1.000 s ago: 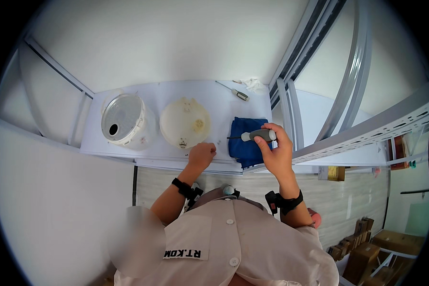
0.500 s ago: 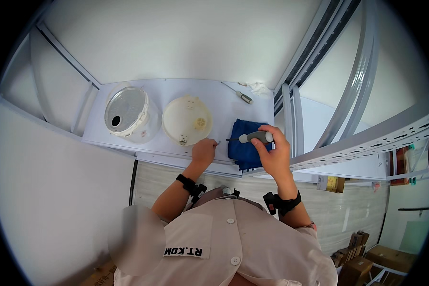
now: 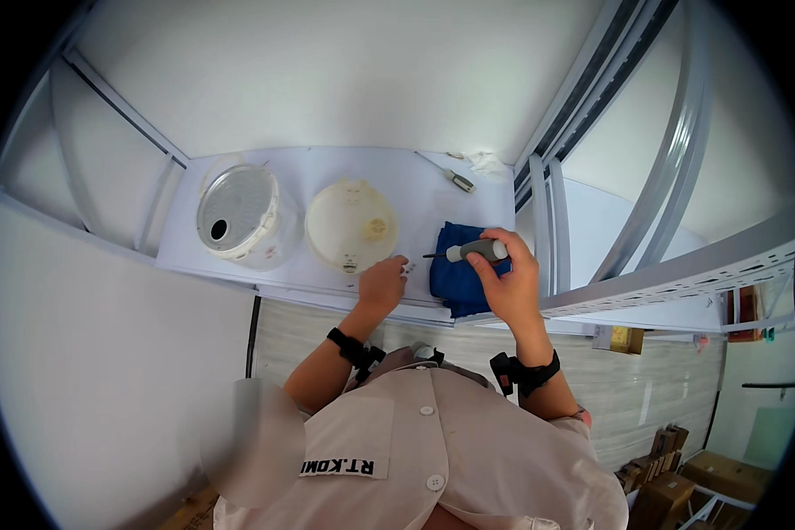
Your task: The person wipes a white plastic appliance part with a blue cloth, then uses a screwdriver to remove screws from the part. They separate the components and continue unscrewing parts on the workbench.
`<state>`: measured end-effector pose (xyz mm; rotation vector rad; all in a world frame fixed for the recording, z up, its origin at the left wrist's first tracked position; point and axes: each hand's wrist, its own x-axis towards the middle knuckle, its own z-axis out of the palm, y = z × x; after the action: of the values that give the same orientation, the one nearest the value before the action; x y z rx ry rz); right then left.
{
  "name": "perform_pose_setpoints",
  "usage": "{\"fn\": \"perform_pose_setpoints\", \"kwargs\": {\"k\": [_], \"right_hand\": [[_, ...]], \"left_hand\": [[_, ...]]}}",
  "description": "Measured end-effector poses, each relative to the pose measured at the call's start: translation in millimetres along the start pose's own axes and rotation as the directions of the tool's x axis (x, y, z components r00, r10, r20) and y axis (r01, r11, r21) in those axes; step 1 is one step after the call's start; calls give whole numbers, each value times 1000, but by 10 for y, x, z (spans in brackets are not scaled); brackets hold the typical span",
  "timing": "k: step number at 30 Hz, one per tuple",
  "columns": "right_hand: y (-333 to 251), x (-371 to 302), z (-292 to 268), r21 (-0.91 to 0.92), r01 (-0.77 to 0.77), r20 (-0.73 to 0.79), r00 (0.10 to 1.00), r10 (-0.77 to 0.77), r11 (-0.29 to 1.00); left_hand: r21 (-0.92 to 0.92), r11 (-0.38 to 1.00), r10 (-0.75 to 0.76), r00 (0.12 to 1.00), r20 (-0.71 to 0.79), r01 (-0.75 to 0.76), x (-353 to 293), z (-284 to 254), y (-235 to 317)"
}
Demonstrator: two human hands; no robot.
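On my feed from the head camera, I had the fingers of the right hand (image 3: 511,276) wrapped around the thick handle of a grey screwdriver (image 3: 479,251), which lay over the blue cloth (image 3: 458,284), its thin dark shaft pointing left to about the cloth's left edge; I could not tell whether it touched the fabric. The left hand (image 3: 382,283) was to the left of the cloth, its fingers curled in, the fingertips right by some tiny loose parts (image 3: 412,267) that lay just left of the cloth; whether they pinched one, I could not tell. Each wrist wore a black band (image 3: 357,349). Farther left of the cloth, past the left hand, I saw a round, off-white lid (image 3: 340,225) with a yellowed patch, lying flat, and well to the cloth's left, beyond it, a pale bucket (image 3: 269,252) with a dark hole in its grey top. Behind the cloth rested a second screwdriver (image 3: 458,181), and behind that a crumpled white tissue (image 3: 486,164). To the cloth's right rose a grey metal frame (image 3: 680,256), with cardboard boxes (image 3: 667,499) far off on the floor that way.
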<state>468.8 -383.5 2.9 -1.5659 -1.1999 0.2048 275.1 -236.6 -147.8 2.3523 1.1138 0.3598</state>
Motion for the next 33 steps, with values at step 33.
{"fn": "perform_pose_setpoints", "kwargs": {"k": [33], "right_hand": [[-345, 239, 1670, -63, -48, 122, 991, 56, 997]], "left_hand": [[166, 976, 167, 975, -144, -143, 46, -1038, -1048]]}}
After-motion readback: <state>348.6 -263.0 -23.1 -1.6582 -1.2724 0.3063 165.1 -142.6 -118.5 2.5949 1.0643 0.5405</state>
